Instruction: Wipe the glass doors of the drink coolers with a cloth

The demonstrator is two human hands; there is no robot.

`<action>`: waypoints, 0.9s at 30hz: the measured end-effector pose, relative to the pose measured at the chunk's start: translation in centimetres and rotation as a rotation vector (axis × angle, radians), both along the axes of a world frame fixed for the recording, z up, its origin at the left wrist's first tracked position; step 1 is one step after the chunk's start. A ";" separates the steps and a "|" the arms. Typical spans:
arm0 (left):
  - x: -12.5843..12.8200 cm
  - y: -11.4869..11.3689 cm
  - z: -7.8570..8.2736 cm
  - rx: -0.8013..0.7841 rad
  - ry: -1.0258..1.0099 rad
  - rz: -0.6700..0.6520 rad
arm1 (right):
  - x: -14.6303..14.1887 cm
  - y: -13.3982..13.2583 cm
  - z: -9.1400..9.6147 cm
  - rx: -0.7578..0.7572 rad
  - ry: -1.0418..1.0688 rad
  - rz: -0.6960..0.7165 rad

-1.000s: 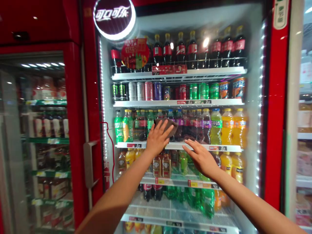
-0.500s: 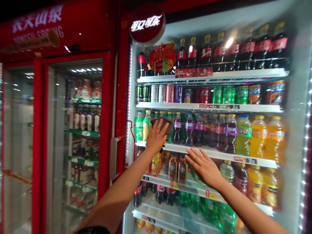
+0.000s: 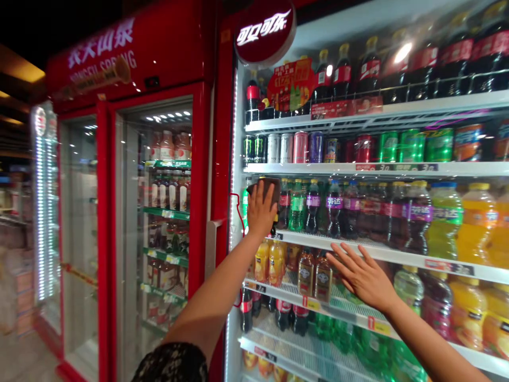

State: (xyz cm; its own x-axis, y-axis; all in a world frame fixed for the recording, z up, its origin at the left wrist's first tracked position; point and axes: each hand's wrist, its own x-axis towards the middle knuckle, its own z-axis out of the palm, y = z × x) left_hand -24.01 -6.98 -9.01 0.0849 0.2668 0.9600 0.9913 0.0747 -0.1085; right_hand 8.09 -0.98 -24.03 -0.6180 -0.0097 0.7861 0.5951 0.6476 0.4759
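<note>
My left hand (image 3: 261, 209) lies with its fingers spread over a dark brown cloth (image 3: 273, 191), pressing it against the glass door of a lit drinks fridge. The cloth sits near the door's left side, in front of the shelf of soda bottles. Lower and to the right, my right hand (image 3: 363, 276) is open, its fingers apart and empty. It is at the glass in front of a shelf edge; whether the whole palm touches cannot be made out. Behind the glass stand purple soda bottles (image 3: 334, 209), drink cans (image 3: 300, 147) and cola bottles (image 3: 369, 69).
A grey door handle (image 3: 212, 246) is on the fridge's left frame. Left of it stands a second red fridge (image 3: 204, 159) with glass doors and bottled drinks. Tape (image 3: 79, 273) crosses its far door. A round lit sign (image 3: 265, 31) juts out above.
The view has turned left, showing more of the neighbouring fridge. My left hand has slid the cloth left across the glass, while my right hand keeps roughly its place on the door.
</note>
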 end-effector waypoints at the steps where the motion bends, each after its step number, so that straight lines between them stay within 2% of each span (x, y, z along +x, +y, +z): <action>1: -1.1 -0.2 0.0 0.040 -0.078 0.012 | 0.0 0.0 0.0 -0.001 0.004 0.002; 2: -2.0 -0.5 -0.6 0.064 -0.128 0.023 | 0.0 0.0 -0.1 -0.002 0.006 0.002; 4: -3.2 -1.2 -2.7 0.054 -0.130 0.039 | 0.0 0.0 -0.1 0.000 0.013 -0.003; 6: -3.6 -1.7 -4.7 -0.019 -0.024 0.038 | 0.0 0.0 -0.2 0.000 0.018 -0.004; 7: -3.7 -1.9 -5.1 -0.064 0.046 0.032 | 0.0 0.0 -0.3 -0.005 0.022 0.000; 8: -3.7 -2.0 -5.1 -0.104 0.109 0.025 | 0.0 0.0 -0.4 -0.014 0.029 0.007; 10: -4.1 -1.9 -3.6 -0.144 0.169 0.022 | -0.1 -0.1 -0.5 -0.041 0.042 0.018; 12: -4.9 -1.6 -1.4 -0.104 0.082 0.051 | -0.1 -0.1 -0.7 -0.058 0.053 0.027; 14: -5.9 -1.4 -0.2 -0.019 -0.085 0.105 | -0.2 -0.2 -0.8 -0.065 0.065 0.044; 15: -6.4 -1.4 -0.3 0.016 -0.151 0.132 | -0.2 -0.2 -0.8 -0.065 0.069 0.054; 17: -7.1 -1.5 -1.8 0.042 -0.192 0.166 | -0.2 -0.2 -0.9 -0.066 0.078 0.071; 19: -7.3 -1.6 -3.7 0.033 -0.151 0.176 | -0.3 -0.1 -0.9 -0.064 0.086 0.082; 21: -7.6 -1.7 -4.3 0.031 -0.113 0.187 | -0.3 0.0 -1.0 -0.057 0.091 0.089; 23: -7.9 -1.6 -2.5 0.043 -0.109 0.210 | -0.4 0.1 -1.1 -0.048 0.098 0.093; 27: -9.2 -1.3 4.1 0.088 -0.175 0.240 | -0.4 0.2 -1.2 -0.030 0.092 0.079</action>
State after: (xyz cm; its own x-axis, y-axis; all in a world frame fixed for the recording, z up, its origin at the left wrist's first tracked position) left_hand -33.20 -8.24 -4.88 -0.1390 0.1749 0.9747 0.9474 0.3100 0.0795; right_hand 7.68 -0.81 -25.23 -0.5413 -0.0313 0.8402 0.5819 0.7075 0.4012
